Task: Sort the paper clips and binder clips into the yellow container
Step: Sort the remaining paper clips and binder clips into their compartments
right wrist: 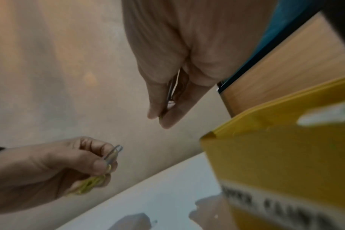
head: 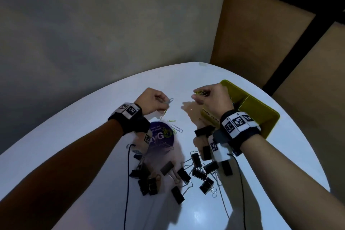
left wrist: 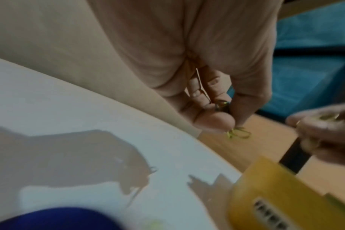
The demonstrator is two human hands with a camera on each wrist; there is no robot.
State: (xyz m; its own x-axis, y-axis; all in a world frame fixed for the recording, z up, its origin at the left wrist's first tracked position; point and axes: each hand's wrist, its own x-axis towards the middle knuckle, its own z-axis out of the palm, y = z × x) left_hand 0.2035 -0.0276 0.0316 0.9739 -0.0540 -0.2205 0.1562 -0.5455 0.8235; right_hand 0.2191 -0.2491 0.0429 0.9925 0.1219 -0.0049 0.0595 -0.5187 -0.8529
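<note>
My left hand [head: 158,101] is raised over the white table [head: 93,145] and pinches a few paper clips [head: 170,100], silver and green, seen again in the left wrist view as clips [left wrist: 237,133]. My right hand [head: 209,97] pinches green paper clips [head: 199,92] just left of the yellow container [head: 261,110]. In the right wrist view only a sliver of clip [right wrist: 170,93] shows between the fingers. Loose paper clips [head: 175,128] lie between my hands. Several black binder clips [head: 186,175] are scattered near the front.
A round blue sticker [head: 162,136] lies on the table under my left wrist. Thin black cables [head: 127,173] hang from both wrist cameras. A grey wall stands behind the table, with brown panels [head: 261,33] to the right. The yellow container [right wrist: 286,155] bears a printed label.
</note>
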